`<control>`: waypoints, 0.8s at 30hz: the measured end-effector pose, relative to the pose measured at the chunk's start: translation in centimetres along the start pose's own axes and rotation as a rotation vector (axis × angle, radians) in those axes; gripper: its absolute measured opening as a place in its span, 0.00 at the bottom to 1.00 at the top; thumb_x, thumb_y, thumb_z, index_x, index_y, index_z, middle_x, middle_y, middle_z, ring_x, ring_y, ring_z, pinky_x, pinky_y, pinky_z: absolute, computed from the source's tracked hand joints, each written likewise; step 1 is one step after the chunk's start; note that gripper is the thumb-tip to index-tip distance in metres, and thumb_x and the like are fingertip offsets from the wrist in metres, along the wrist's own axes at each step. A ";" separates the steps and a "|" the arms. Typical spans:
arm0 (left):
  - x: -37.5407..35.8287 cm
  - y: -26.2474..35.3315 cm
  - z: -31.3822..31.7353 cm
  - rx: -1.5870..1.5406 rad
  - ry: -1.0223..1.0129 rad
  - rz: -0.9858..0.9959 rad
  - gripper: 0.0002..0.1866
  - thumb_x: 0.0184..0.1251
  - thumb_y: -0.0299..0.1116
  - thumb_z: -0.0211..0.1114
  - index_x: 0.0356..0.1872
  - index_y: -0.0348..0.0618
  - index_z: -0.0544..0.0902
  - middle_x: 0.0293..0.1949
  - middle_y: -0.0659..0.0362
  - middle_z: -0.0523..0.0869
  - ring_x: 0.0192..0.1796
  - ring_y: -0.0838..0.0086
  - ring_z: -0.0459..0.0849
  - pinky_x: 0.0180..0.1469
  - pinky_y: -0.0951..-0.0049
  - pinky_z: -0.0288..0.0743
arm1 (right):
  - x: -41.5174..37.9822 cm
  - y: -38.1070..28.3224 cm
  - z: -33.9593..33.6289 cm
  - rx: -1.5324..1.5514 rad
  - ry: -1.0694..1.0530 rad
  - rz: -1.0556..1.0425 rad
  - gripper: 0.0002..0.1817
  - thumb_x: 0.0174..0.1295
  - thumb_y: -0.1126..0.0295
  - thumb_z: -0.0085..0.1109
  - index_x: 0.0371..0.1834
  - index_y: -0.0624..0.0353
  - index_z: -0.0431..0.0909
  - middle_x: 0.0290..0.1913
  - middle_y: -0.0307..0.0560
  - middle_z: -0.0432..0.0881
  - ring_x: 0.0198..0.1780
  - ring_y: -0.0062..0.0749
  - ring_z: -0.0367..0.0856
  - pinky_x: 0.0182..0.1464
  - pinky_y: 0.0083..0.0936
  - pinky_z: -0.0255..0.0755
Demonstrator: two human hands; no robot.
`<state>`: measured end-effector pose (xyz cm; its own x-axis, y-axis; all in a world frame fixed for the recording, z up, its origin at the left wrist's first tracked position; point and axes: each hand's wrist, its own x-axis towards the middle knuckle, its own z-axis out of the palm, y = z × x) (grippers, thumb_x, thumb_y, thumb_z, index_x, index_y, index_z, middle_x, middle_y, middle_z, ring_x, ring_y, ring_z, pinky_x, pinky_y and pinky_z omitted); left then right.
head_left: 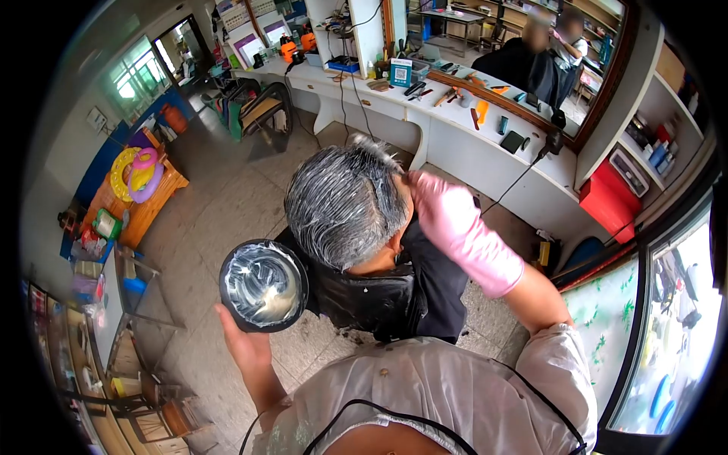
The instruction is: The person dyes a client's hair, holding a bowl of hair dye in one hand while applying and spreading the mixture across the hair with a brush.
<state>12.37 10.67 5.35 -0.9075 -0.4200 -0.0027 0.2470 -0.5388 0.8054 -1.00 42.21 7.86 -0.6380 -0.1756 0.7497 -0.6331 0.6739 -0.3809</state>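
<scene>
My bare left hand [249,347] grips a black bowl [302,303] from below its near edge. White cream [262,284] coats much of the bowl's inside. Just right of it sits a person, whose dark-grey hair [341,201] is streaked with the same white cream and parted in strips. A black cape [364,299] covers this person's shoulders. My right hand [440,201] wears a pink glove and is at the right front of the head, fingers closed near the hairline. What the fingers hold, if anything, is hidden and blurred.
A white counter [455,125] along the wall carries combs, clippers and bottles beneath a large mirror [531,57]. A hanging black cord ends at a dryer-like tool [552,144]. A chair [265,114] stands farther back; a wooden bench [155,197] is at left, a glass door at right.
</scene>
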 end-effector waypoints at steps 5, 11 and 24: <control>-0.5 -0.3 0.5 -0.006 -0.022 0.024 0.27 0.70 0.51 0.40 0.59 0.41 0.65 0.58 0.55 0.71 0.58 0.67 0.69 0.60 0.64 0.63 | -1.2 -2.3 -0.4 0.083 0.023 -0.063 0.11 0.55 0.79 0.52 0.42 0.63 0.73 0.25 0.49 0.77 0.25 0.38 0.79 0.26 0.23 0.73; -0.8 0.1 0.7 0.013 0.026 0.007 0.27 0.70 0.51 0.40 0.59 0.40 0.65 0.58 0.55 0.71 0.59 0.67 0.69 0.60 0.64 0.63 | -0.5 -1.1 0.6 0.129 0.004 0.075 0.13 0.55 0.79 0.53 0.45 0.62 0.72 0.22 0.47 0.74 0.23 0.34 0.77 0.25 0.22 0.71; -0.1 1.5 0.8 0.022 0.019 -0.049 0.27 0.70 0.52 0.40 0.59 0.40 0.65 0.58 0.55 0.70 0.60 0.66 0.68 0.61 0.63 0.61 | 0.2 -3.5 2.5 0.730 0.098 0.217 0.11 0.59 0.73 0.53 0.43 0.67 0.73 0.28 0.48 0.76 0.31 0.35 0.77 0.35 0.23 0.71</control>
<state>12.55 10.42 7.04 -0.9118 -0.4071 -0.0538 0.1944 -0.5434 0.8167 0.00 38.00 8.02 -0.7611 -0.0064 0.6487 -0.6484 0.0350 -0.7605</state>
